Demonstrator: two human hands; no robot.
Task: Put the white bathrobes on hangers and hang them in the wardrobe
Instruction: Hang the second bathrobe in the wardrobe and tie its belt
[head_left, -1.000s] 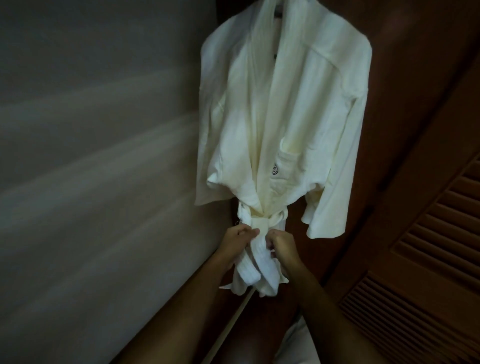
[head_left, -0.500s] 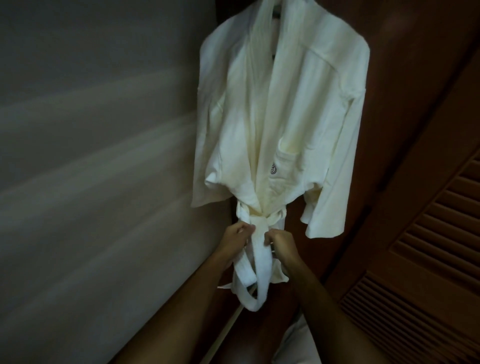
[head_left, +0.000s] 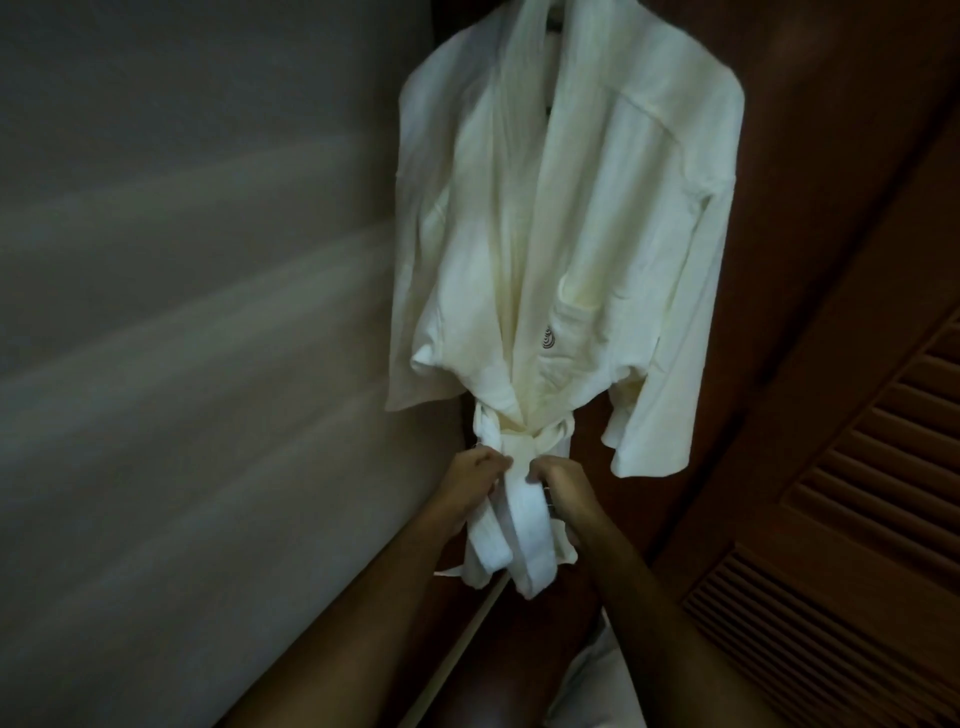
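Observation:
A white bathrobe hangs from above inside the dark wooden wardrobe; its hanger is mostly hidden under the collar. Its white belt is wrapped round the waist and the ends hang down between my hands. My left hand grips the belt on the left side, just under the waist. My right hand grips the belt on the right side, fingers curled. Both forearms reach up from the bottom of the view.
A plain grey wall fills the left side. A louvred wooden door stands at the right. Some white cloth lies low between my arms, partly hidden.
The hanging belt ends have shifted: the single long loop seen half a second ago now hangs as two shorter ends. My hands stay at the waist.

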